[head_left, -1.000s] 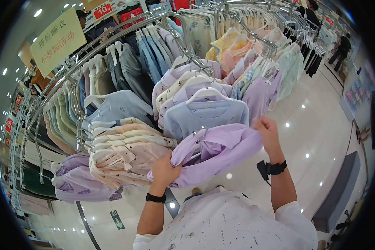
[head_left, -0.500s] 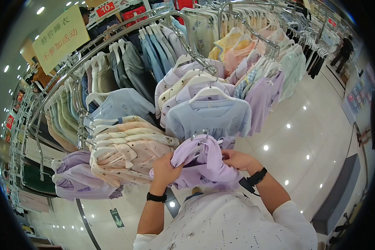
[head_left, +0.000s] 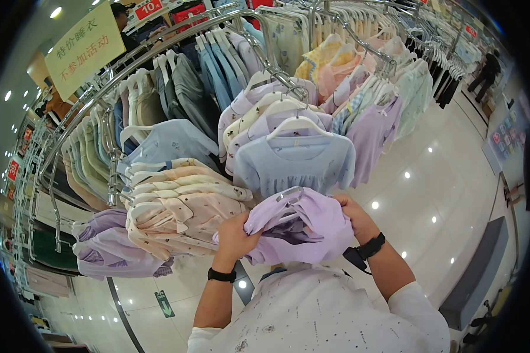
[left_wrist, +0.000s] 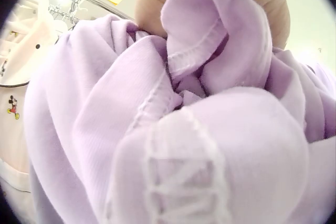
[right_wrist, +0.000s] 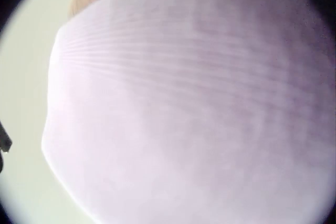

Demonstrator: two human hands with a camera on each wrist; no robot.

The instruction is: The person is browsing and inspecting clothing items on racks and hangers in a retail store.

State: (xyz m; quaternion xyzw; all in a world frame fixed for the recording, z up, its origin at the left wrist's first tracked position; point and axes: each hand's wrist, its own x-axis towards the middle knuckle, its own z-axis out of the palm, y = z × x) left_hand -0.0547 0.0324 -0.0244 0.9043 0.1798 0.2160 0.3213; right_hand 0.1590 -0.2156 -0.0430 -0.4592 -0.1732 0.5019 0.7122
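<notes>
A lilac garment is bunched between the two hands, with the metal hook of a hanger standing out of its top. On its left side the left hand grips the cloth. The right hand pinches its upper right edge. Folds of the lilac cloth with a stitched seam fill the left wrist view, below part of the left hand. Stretched pale cloth covers most of the right wrist view, hiding the right fingers.
Behind the garment a light blue top hangs on a white hanger. Peach printed shirts hang at the left, beside other lilac clothes. A curved metal rail carries more clothes and a yellow sign.
The right hand first came inward and down from the far right, then moved slightly right and up, spreading the bunched lilac garment. The left hand stayed nearly in place, holding the cloth.
</notes>
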